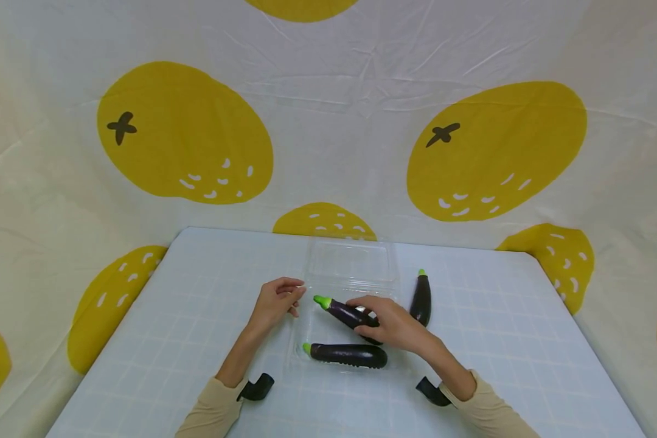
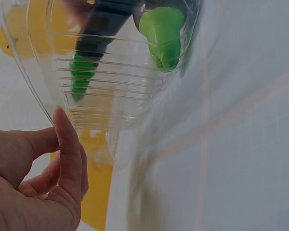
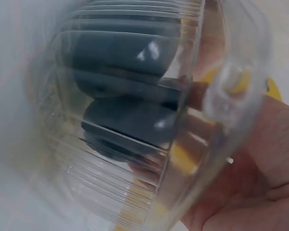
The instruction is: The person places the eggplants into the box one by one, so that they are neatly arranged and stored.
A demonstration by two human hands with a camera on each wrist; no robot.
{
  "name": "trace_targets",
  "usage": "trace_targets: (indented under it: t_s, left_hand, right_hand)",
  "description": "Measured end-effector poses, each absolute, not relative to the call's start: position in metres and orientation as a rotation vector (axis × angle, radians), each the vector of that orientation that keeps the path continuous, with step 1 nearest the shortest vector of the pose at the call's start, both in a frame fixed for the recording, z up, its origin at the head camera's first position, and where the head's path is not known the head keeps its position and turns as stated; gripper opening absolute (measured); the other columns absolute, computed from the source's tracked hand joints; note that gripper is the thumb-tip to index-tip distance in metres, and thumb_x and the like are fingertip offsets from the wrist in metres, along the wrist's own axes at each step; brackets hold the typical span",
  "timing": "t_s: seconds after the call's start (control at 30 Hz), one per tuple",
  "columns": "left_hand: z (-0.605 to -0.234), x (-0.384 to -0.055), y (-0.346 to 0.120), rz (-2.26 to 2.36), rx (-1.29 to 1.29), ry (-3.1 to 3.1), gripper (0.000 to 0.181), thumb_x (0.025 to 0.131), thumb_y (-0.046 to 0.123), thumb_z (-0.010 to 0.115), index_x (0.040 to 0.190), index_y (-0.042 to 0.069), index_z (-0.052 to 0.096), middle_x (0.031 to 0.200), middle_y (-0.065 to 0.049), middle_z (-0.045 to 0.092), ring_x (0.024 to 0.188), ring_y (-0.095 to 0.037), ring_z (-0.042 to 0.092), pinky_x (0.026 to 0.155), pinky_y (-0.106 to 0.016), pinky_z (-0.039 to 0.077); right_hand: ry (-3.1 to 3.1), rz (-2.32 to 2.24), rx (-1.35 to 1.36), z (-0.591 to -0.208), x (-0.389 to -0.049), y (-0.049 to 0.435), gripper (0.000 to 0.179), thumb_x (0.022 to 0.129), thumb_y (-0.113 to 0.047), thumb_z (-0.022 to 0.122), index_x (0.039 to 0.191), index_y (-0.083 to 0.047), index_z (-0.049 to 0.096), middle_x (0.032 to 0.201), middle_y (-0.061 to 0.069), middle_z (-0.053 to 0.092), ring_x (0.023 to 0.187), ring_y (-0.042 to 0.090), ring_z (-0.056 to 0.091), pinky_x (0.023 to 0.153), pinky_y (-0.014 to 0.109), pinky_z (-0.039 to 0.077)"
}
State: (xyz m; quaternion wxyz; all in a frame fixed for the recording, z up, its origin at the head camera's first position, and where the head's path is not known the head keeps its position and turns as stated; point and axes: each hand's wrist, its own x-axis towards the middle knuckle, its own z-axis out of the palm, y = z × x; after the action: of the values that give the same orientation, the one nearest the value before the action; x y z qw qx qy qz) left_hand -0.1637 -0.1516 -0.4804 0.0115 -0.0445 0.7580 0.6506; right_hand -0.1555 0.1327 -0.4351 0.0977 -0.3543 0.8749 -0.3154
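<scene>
My right hand [image 1: 385, 322] grips a dark eggplant [image 1: 346, 313] with a bright green stem, thumb on the near side and fingers on the far side. It is over the base of a clear plastic clamshell box [image 1: 306, 328]. A second eggplant [image 1: 347, 355] lies lengthwise along the near side of that base. In the right wrist view both blunt ends show through the ribbed wall. My left hand [image 1: 274, 302] is at the box's far left corner, fingers loosely bent. One fingertip [image 2: 60, 113] is right at the rim in the left wrist view.
Behind the base the box's hinged lid [image 1: 353, 260] is folded back. A third eggplant [image 1: 422, 299] lies on the table to the right of the box. The table wears a pale checked cloth [image 1: 197, 292], and a white curtain with yellow fruit prints [image 1: 339, 140] hangs behind it.
</scene>
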Motion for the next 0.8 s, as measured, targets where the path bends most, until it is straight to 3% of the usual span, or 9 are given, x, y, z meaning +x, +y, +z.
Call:
trace_targets:
  t_s: [0.8]
  left_hand:
    - [-0.480,-0.162,-0.152,2.065,-0.095,2.357,0.026,0.096,0.008,0.072,0.117,-0.007,0.069,0.095,-0.026,0.068,0.057,-0.016,0.060,0.052,-0.023,0.056]
  right_hand:
    - [2.477,-0.898,-1.037,-0.446,-0.159,0.132,0.035,0.097,-0.011,0.073,0.130,-0.005,0.067,0.124,0.006,0.070,0.105,0.021,0.064,0.090,0.038,0.056]
